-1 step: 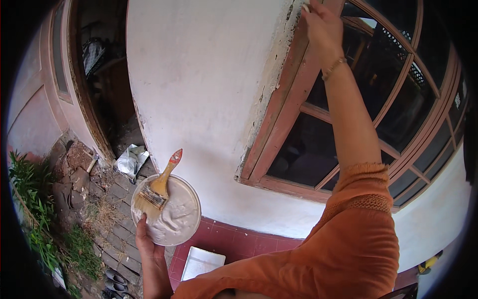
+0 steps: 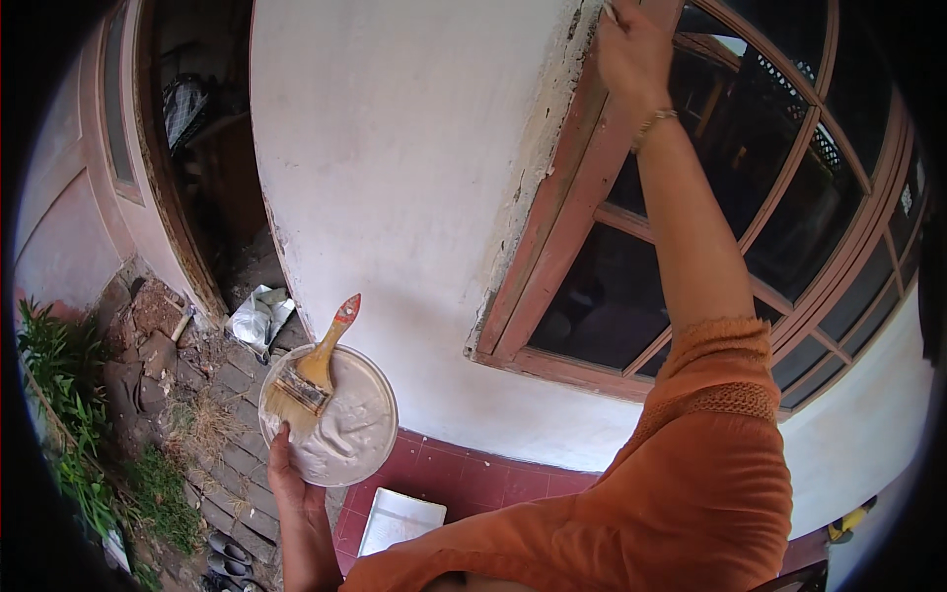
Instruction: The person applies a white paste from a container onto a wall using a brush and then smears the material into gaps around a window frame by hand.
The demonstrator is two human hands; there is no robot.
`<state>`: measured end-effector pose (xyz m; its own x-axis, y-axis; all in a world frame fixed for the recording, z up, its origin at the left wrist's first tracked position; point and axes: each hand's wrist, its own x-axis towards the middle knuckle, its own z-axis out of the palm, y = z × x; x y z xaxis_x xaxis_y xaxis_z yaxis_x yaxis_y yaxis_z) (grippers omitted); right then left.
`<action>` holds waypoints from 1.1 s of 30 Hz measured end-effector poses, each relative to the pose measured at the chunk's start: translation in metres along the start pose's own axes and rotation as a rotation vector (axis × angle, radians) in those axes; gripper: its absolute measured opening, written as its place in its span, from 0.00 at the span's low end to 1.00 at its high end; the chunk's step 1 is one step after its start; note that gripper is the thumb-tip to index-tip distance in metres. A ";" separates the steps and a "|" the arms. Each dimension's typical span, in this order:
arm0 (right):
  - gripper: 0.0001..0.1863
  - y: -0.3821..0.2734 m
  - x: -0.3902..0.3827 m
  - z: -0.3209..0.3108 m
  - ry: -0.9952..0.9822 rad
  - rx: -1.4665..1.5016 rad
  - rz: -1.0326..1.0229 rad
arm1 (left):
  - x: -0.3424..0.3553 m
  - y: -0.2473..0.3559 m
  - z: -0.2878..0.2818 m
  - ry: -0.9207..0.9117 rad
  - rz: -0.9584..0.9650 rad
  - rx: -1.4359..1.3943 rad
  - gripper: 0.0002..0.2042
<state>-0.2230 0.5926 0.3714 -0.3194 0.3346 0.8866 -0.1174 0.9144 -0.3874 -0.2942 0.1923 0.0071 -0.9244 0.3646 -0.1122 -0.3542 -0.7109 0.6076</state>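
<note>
My left hand [image 2: 286, 476] grips the near edge of a round white tub [image 2: 396, 412], its thumb over the rim. Thick whitish paste [image 2: 345, 429] fills the tub. Across it lies a wide paintbrush [image 2: 317, 369], pale bristles toward my thumb and red-tipped handle pointing up. High at the upper right, my right hand [image 2: 634, 64] is closed beside the window frame [image 2: 567, 202]. A small whitish bit shows at its fingers, too little to name. The hand is by the rough, chipped plaster edge [image 2: 541, 148] where the white wall [image 2: 395, 148] meets the frame.
Dark window panes [image 2: 602, 296] sit behind my right arm. Below lie red floor tiles [image 2: 483, 483] and a white tray [image 2: 402, 521]. To the left are a doorway [image 2: 202, 148], a silvery bag [image 2: 261, 321], paving bricks [image 2: 247, 469], green plants [image 2: 64, 375] and shoes [image 2: 229, 557].
My right hand has shifted slightly left along the upper plaster edge. My left hand, the tub and the paintbrush are nearly still.
</note>
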 end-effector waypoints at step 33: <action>0.24 0.074 -0.071 0.078 -0.178 -0.988 -0.257 | -0.009 0.001 -0.002 0.049 0.079 0.012 0.25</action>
<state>-0.2827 0.6181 0.2599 -0.5377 0.1378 0.8318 0.5966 0.7593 0.2598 -0.2864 0.1873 0.0071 -0.9552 0.2780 -0.1016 -0.2786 -0.7287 0.6256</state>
